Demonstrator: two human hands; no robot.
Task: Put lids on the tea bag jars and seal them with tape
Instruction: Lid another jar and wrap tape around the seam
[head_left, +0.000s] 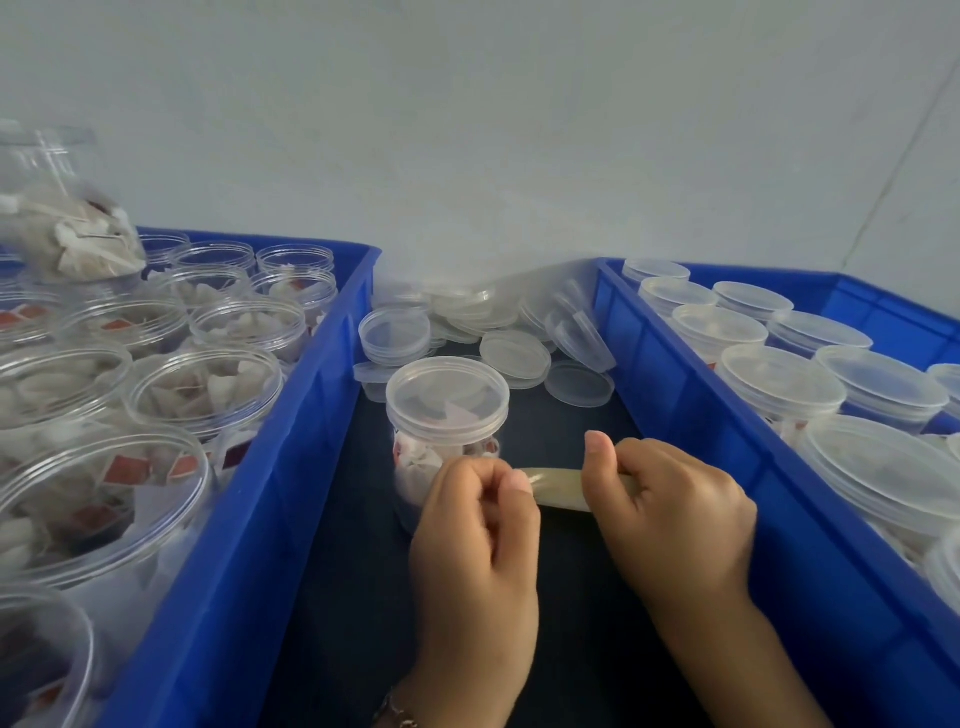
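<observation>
Two hands worked at lower centre of the frame over a dark table strip (343, 597) between two blue bins. Left hand (475, 525) pinched one end of a clear, yellowish strip of tape (558, 491) between curled fingers and thumb; right hand (670, 499) gripped the other end, thumb up. Tape ran taut, long axis roughly horizontal, left to right, slightly blurred. Lidded jar (447, 431) stood upright just behind the left hand, clear plastic, white tea bags inside, lid seated. Loose lids (514, 358) lay heaped behind it at mid frame. Left bin (291, 467) held open filled jars; right bin (691, 415) held lidded ones. Bin walls closely flanked both hands.
</observation>
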